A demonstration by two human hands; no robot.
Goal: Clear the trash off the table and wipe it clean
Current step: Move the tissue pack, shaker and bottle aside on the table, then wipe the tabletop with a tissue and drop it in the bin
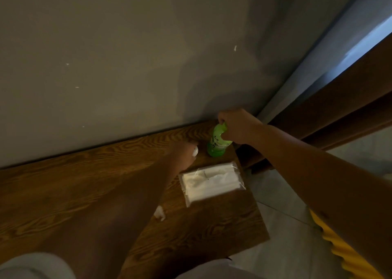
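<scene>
Dim room, pretty blurry shot tbh. Wooden table [84, 189] w/ heavy grain runs along a grey wall [127, 56], and both arms reach out to its far right corner.

Right hand [235, 128] is wrapped around the top of a green bottle [218, 143], fingers [221, 122] curled over the cap end, thumb hooked round the neck. Bottle stands upright on the table, right by the wall and close to the table's right edge. Looks like a printed label on it but can't read it.

Left hand [184, 153] is just left of the bottle, closed around smth small and white [195, 151], only a bit pokes out past the knuckles, so idk what it is, maybe crumpled tissue. Hand is blurred so can't say how tight the grip is.

Nearer the camera, a clear plastic pack of white tissues [212, 182] lies flat on the table, just below the bottle and near the right edge, not touching it. A small crumpled white scrap [159, 213] sits on the wood further toward the camera, partly tucked behind the left forearm.

Off to the right: brown curtain [339, 113], pale floor tiles [286, 225], and smth yellow and ribbed [339, 249] under the right arm.
</scene>
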